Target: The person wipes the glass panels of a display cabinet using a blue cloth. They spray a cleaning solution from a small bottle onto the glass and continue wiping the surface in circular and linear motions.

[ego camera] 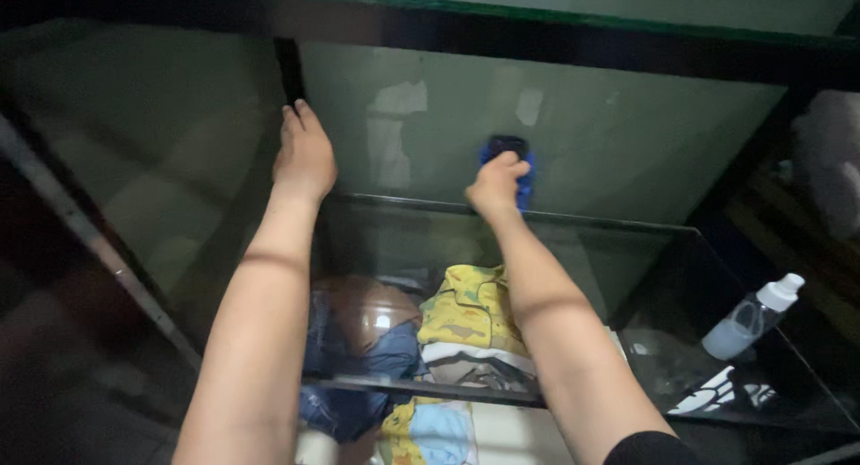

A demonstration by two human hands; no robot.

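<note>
Left hand flat and open, fingers pressed up against the dark strip on the back glass wall of the aquarium, not gripping anything. Right hand over to the right, well apart from the other, clamped around a blue scrubber pad pushed against that same glass wall, about mid-height. Down below through the glass bottom, yellow patterned clothes and a brown round thing, then a small clear spray bottle lying tilted at far right.
</note>
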